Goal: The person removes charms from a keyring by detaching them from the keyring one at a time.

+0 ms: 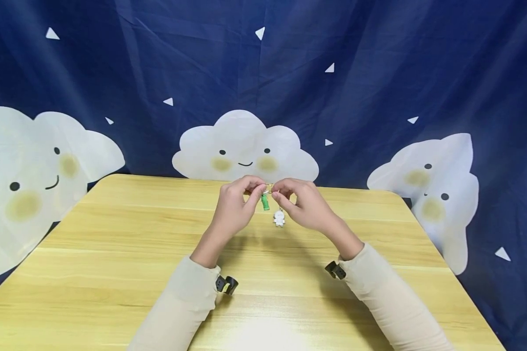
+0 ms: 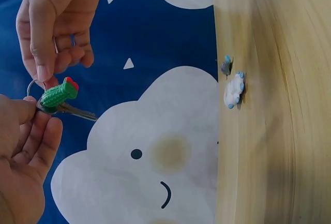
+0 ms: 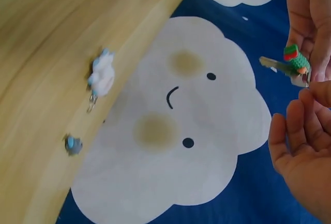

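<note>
Left hand [image 1: 234,204] & right hand [image 1: 305,202] both pinch a key ring [image 2: 32,87] w/ green cactus charm [image 2: 58,94], fingers clamped on it, above wooden table [image 1: 114,253].

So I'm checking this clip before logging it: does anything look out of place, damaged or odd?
Nothing stands out. The left hand and right hand both pinch a key ring carrying a green cactus charm and a key, held above the wooden table. A white charm and a small grey piece lie on the table.
</note>
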`<action>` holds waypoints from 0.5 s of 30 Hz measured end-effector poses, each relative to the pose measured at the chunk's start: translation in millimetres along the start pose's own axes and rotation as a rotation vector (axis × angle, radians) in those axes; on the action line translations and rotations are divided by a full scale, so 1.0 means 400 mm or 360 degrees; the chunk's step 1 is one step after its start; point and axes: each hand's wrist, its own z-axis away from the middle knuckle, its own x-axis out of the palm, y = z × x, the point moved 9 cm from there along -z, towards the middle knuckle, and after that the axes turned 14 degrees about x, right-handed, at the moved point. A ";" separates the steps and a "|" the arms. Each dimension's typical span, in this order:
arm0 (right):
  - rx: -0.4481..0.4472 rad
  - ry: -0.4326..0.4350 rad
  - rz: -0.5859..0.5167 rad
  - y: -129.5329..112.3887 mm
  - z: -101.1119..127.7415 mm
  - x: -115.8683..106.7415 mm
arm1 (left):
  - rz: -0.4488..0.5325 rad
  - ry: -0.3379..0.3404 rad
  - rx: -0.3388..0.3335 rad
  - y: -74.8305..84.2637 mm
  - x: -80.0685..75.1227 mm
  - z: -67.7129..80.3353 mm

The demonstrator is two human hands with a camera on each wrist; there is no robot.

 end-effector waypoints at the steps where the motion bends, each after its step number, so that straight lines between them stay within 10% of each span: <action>1: -0.0004 0.0024 -0.0015 -0.002 0.002 -0.001 | 0.0004 0.0003 0.0002 0.000 0.000 0.000; 15: 0.0065 0.0160 -0.0155 0.005 0.003 -0.006 | 0.0125 -0.0015 -0.0122 -0.021 0.004 0.006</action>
